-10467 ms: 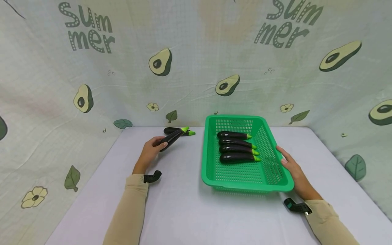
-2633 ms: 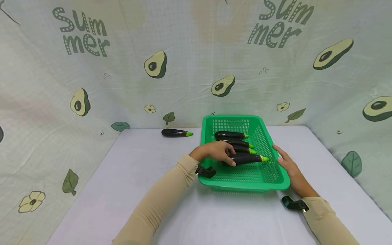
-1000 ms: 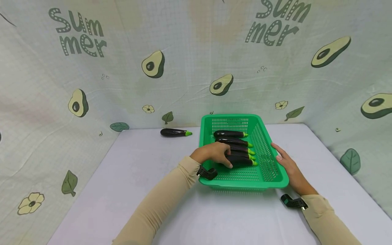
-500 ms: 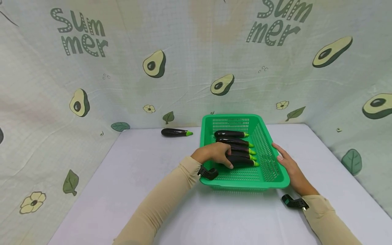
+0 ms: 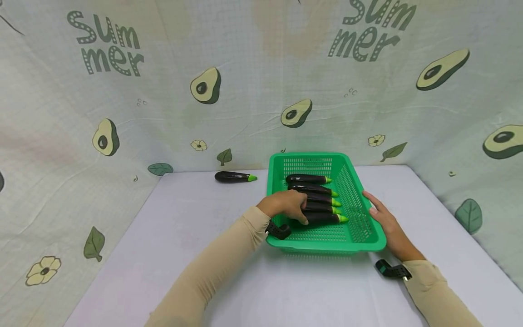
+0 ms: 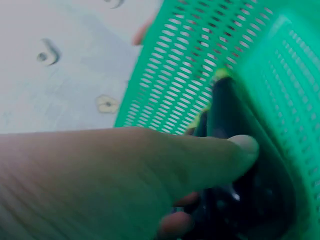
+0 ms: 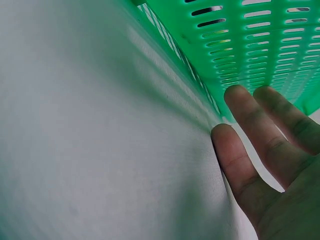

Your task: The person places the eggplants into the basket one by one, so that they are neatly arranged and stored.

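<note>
The green perforated basket [image 5: 323,246] holds a row of dark purple eggplants with bright green stems. My left hand [image 5: 286,204] reaches over the basket's left side and grips the nearest eggplant [image 5: 324,219] by its stemless end. In the left wrist view, the thumb lies along this eggplant [image 6: 227,110], with fingertips partly hidden on its other side. At the basket's right side, my right hand [image 5: 388,227] rests with the thumb near the rim. The right wrist view shows its fingers [image 7: 252,120] extended against the slotted wall.
One more eggplant [image 5: 233,177] lies on the white table [image 5: 196,218] at the back left, its stem to the right. Behind the table hangs a cloth [image 5: 249,127] printed with avocados and leaves. Dark straps with camera mounts sit at both wrists.
One of the two eggplants at the back left has gone into the basket with my left hand. Lately it has shifted slightly towards me. My right hand has stayed at the basket.
</note>
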The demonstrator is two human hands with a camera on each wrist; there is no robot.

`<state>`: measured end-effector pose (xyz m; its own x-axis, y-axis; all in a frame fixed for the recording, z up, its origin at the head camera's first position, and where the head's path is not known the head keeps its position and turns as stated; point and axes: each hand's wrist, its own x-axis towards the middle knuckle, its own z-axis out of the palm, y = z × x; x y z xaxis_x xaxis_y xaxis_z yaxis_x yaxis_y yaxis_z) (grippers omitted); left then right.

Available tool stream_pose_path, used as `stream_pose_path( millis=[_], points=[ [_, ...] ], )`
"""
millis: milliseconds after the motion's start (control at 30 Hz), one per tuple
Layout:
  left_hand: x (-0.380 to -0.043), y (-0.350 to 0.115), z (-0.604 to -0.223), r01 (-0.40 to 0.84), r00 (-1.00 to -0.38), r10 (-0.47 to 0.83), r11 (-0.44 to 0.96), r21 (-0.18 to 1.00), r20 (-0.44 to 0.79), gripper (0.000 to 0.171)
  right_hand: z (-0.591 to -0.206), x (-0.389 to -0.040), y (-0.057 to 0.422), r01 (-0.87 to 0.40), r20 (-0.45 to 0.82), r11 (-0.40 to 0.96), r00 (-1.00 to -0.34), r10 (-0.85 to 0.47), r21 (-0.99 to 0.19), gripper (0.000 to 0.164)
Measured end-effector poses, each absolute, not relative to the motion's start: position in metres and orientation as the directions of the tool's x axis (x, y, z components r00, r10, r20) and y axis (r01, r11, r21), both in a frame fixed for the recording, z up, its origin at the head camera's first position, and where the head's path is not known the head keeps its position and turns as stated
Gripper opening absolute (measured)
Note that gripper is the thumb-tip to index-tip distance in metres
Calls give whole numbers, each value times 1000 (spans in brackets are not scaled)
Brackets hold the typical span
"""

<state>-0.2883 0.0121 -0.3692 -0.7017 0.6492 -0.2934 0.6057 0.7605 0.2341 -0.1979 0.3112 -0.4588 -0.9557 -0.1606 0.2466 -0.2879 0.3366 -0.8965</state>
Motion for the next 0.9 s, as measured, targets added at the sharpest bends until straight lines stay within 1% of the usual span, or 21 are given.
stream_pose_path(
  millis=[133, 200, 533, 733, 833, 900],
  points=[
    [-288, 15, -370, 623, -704, 639, 765, 162, -310, 38, -458, -198, 310, -276, 234, 322, -958, -165, -906, 53],
    [-287, 16, -369, 619, -707, 631, 771, 151, -320, 38, -457, -199, 309, -275, 232, 314, -958, -168, -909, 53],
    [-288, 17, -364, 621, -704, 640, 765, 168, -309, 35, -454, -198, 310, -286, 241, 311, -954, -175, -906, 53],
    [-291, 14, -361, 617, -701, 653, 757, 214, -288, 34, -456, -198, 311, -291, 248, 328, -954, -167, -899, 53],
    [-293, 9, -355, 626, -685, 680, 732, 268, -260, 29, -457, -198, 311, -300, 257, 334, -952, -167, -894, 53],
    [-296, 4, -351, 625, -666, 706, 704, 338, -241, 27, -457, -198, 311, -310, 268, 334, -949, -168, -890, 52]
  ],
)
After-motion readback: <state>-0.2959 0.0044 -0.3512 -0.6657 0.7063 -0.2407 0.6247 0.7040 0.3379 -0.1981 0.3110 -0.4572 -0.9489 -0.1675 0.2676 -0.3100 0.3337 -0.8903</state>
